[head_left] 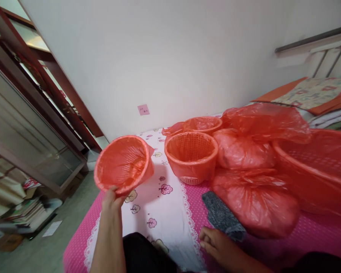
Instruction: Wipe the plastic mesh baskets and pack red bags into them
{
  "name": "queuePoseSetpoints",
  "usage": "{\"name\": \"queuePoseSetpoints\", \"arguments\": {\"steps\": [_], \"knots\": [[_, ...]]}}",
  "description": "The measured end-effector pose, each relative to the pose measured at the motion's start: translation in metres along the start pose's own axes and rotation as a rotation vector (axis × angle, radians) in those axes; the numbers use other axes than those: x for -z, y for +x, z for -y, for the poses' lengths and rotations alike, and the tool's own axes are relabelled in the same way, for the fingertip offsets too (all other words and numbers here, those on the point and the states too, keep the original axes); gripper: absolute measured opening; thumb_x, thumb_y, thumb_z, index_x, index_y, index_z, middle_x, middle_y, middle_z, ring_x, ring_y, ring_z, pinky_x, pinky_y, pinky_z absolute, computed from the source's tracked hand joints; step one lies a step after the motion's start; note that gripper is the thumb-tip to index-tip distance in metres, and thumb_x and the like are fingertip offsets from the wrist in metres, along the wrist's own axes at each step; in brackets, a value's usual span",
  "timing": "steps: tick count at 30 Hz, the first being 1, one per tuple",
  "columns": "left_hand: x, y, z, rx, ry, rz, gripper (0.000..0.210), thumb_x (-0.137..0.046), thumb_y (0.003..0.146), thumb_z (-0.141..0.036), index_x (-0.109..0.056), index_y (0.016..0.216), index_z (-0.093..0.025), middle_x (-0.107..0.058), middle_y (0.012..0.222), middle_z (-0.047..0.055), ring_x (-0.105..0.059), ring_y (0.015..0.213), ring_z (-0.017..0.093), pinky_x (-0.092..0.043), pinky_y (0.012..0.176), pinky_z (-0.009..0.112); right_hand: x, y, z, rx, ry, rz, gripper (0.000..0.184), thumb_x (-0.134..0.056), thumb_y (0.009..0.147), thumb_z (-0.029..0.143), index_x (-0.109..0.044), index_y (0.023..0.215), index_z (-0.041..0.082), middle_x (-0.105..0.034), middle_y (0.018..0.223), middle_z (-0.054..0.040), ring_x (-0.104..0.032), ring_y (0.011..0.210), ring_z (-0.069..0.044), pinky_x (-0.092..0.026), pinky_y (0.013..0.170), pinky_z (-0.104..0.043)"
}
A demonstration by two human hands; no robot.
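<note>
My left hand [112, 197] grips the near rim of a red plastic basket [105, 167], tilted with its mouth toward me above the left part of the bed. Thin red plastic film lines this basket. My right hand [218, 244] rests low over the pink bedding, its fingers curled in a loose fist with nothing visible in them. Just beyond it lies a dark grey knitted cloth piece [223, 214]. Another red basket [190, 172], covered with red film, stands upright in the middle of the bed.
Behind stands another film-lined basket [204, 123]. Tied, filled red plastic bags [261, 204] and a larger red basket [315, 185] occupy the right. Folded bedding [315, 94] lies far right. The bed [170, 212] ends at the left, above a grey floor [71, 216] with stacked books.
</note>
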State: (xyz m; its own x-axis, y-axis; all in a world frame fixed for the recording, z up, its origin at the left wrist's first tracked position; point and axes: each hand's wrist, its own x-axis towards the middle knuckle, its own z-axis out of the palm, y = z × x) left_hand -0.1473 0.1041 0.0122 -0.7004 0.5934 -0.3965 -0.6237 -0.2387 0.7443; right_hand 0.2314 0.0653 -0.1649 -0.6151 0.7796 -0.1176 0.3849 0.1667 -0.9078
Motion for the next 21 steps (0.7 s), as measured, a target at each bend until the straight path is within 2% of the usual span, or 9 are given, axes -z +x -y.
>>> {"name": "queuePoseSetpoints", "arguments": {"steps": [2,5,7,9,12,15,18,20,21], "knots": [[0.026,-0.020,0.000,-0.087,0.041,0.002,0.076,-0.049,0.066,0.011,-0.067,0.131,-0.027,-0.077,0.119,0.004,-0.070,0.122,0.027,-0.056,0.106,0.050,0.003,0.000,0.002,0.014,-0.015,-0.024,0.011,-0.054,0.088,0.031,-0.059,0.089,0.021,-0.065,0.072,-0.0001,-0.062,0.072,-0.018,-0.040,0.068,-0.029],[0.066,-0.052,0.002,-0.130,0.138,0.032,0.061,-0.051,0.065,0.013,-0.072,0.114,-0.018,-0.080,0.098,0.003,-0.078,0.096,0.020,-0.060,0.102,0.039,0.007,-0.003,0.008,0.054,0.002,-0.038,0.015,-0.054,0.091,0.033,-0.061,0.089,0.020,-0.064,0.071,0.0006,-0.061,0.069,-0.017,-0.041,0.066,-0.029],[0.086,-0.070,0.001,-0.102,0.217,0.058,0.049,-0.052,0.068,0.012,-0.072,0.104,-0.014,-0.080,0.092,0.006,-0.080,0.089,0.022,-0.064,0.096,0.039,0.010,-0.004,0.014,0.067,0.066,-0.042,0.020,-0.055,0.092,0.038,-0.061,0.088,0.019,-0.061,0.068,0.0016,-0.059,0.065,-0.016,-0.041,0.063,-0.028],[0.097,-0.084,-0.002,-0.075,0.296,0.060,0.041,-0.052,0.072,0.009,-0.073,0.099,-0.014,-0.081,0.091,0.007,-0.080,0.090,0.027,-0.066,0.089,0.042,0.014,-0.005,0.018,0.064,0.168,-0.049,0.031,-0.056,0.093,0.048,-0.061,0.085,0.019,-0.061,0.067,0.0017,-0.057,0.060,-0.015,-0.041,0.060,-0.028],[0.101,-0.097,-0.009,-0.035,0.396,0.062,0.035,-0.053,0.075,0.005,-0.075,0.093,-0.016,-0.082,0.086,0.005,-0.080,0.095,0.033,-0.067,0.081,0.045,0.021,-0.002,0.021,-0.007,0.437,-0.082,0.057,-0.059,0.085,0.075,-0.065,0.087,0.018,-0.069,0.074,-0.0035,-0.061,0.058,-0.016,-0.043,0.057,-0.029],[0.097,-0.105,-0.012,-0.007,0.471,0.146,0.027,-0.065,0.075,-0.003,-0.076,0.094,-0.019,-0.082,0.083,0.006,-0.079,0.098,0.036,-0.068,0.078,0.045,0.029,0.000,0.025,-0.119,0.724,-0.135,0.080,-0.058,0.079,0.087,-0.070,0.110,0.015,-0.077,0.095,-0.0132,-0.073,0.078,-0.023,-0.055,0.070,-0.035],[0.092,-0.109,-0.007,0.023,0.550,0.231,0.028,-0.080,0.069,-0.013,-0.076,0.095,-0.018,-0.082,0.085,0.010,-0.079,0.097,0.038,-0.068,0.076,0.045,0.032,-0.001,0.033,-0.122,0.893,-0.082,0.079,-0.050,0.088,0.084,-0.070,0.121,0.015,-0.076,0.113,-0.0172,-0.074,0.104,-0.026,-0.055,0.098,-0.043],[0.090,-0.110,-0.002,0.033,0.619,0.265,0.030,-0.086,0.062,-0.015,-0.076,0.091,-0.016,-0.082,0.085,0.011,-0.079,0.096,0.039,-0.067,0.074,0.044,0.031,-0.002,0.040,-0.080,0.980,-0.049,0.076,-0.049,0.091,0.081,-0.072,0.119,0.015,-0.076,0.116,-0.0174,-0.072,0.112,-0.028,-0.051,0.106,-0.045],[0.089,-0.111,0.000,0.029,0.655,0.284,0.031,-0.087,0.059,-0.014,-0.076,0.088,-0.016,-0.082,0.084,0.011,-0.079,0.096,0.040,-0.067,0.072,0.044,0.030,-0.002,0.043,-0.052,0.996,-0.076,0.074,-0.049,0.092,0.080,-0.073,0.119,0.015,-0.076,0.115,-0.0174,-0.071,0.114,-0.029,-0.051,0.106,-0.046]]}}
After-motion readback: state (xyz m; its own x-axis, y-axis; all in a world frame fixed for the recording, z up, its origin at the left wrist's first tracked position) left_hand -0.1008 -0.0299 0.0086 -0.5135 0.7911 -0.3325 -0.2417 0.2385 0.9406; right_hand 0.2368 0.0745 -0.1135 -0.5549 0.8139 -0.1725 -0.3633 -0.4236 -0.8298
